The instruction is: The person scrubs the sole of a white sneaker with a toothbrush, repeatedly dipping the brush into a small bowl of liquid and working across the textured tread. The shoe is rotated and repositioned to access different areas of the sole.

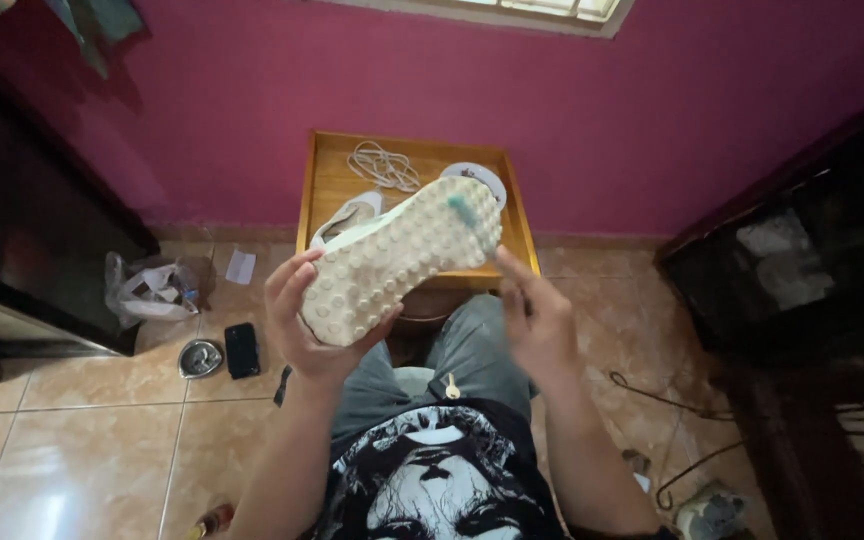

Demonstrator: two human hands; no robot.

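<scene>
Gripping the heel end of a cream sneaker (pixel 402 260), the left hand (pixel 304 320) holds it sole-up, toe tilted toward the wooden tray table (pixel 324 180) behind. Just right of the sneaker, the right hand (pixel 539 320) hovers loose-fingered, grasping nothing.

One shoe (pixel 402 260) is held sole-up, with two hands (pixel 302 320) in view, one on each side of it. One wooden table (pixel 324 190) stands against the wall, bearing one coil of white cord (pixel 382 165) and one round white disc (pixel 482 178). On the floor lie one black phone (pixel 242 349), one small metal dish (pixel 200 358), one plastic bag (pixel 152 288) and one scrap of paper (pixel 240 266).
</scene>
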